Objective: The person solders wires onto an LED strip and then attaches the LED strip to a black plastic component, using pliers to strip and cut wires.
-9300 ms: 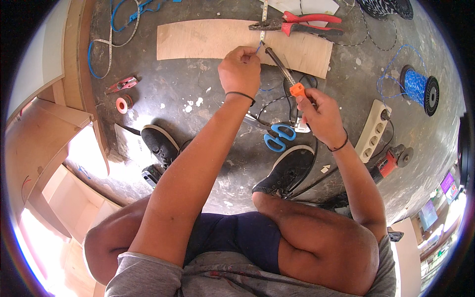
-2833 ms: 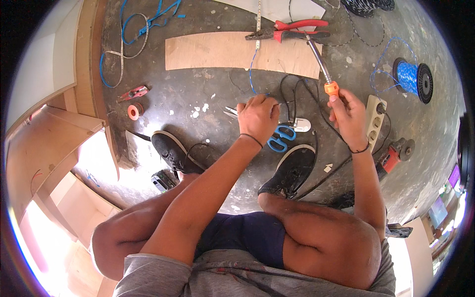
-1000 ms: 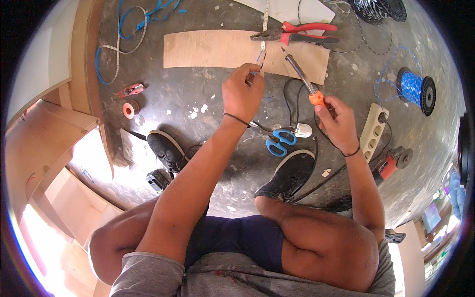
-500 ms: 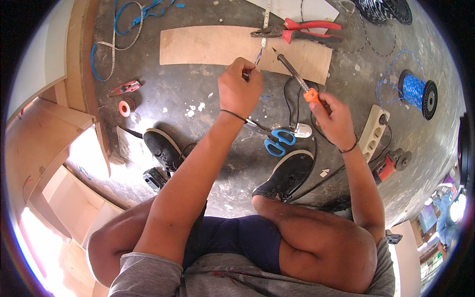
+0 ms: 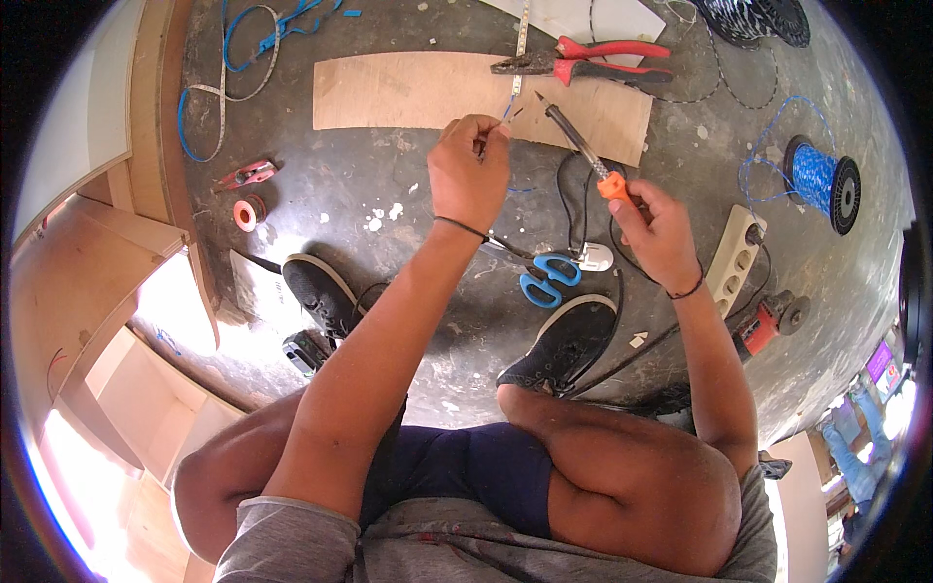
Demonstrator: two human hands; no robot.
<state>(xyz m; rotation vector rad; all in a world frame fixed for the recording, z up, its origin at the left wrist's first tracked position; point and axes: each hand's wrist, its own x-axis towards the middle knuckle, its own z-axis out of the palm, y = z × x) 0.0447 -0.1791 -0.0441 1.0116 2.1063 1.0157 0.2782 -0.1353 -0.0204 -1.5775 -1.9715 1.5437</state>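
Observation:
My left hand (image 5: 468, 167) pinches a thin wire (image 5: 506, 111) at the near edge of a thin wooden board (image 5: 408, 92). From the fingertips the wire runs up to the end of a pale LED strip (image 5: 523, 37), and a short dark end sticks out beside it. A pair of red-handled pliers (image 5: 617, 72) lies on the board with its jaws across the strip. My right hand (image 5: 657, 235) is closed round the orange handle of a soldering iron (image 5: 573, 134). The iron's tip points up and left, close to the strip's end but apart from it.
Blue-handled scissors (image 5: 551, 280) lie on the floor between my shoes, beside a white plug (image 5: 595, 257). At right are a power strip (image 5: 731, 260), an angle grinder (image 5: 773, 323) and a blue cord spool (image 5: 821, 185). A solder spool (image 5: 249, 211) and a red cutter (image 5: 249, 175) sit left.
The dark wire end at my left fingertips now stands apart from the blue wire. My left hand has shifted very slightly; the soldering iron has hardly moved.

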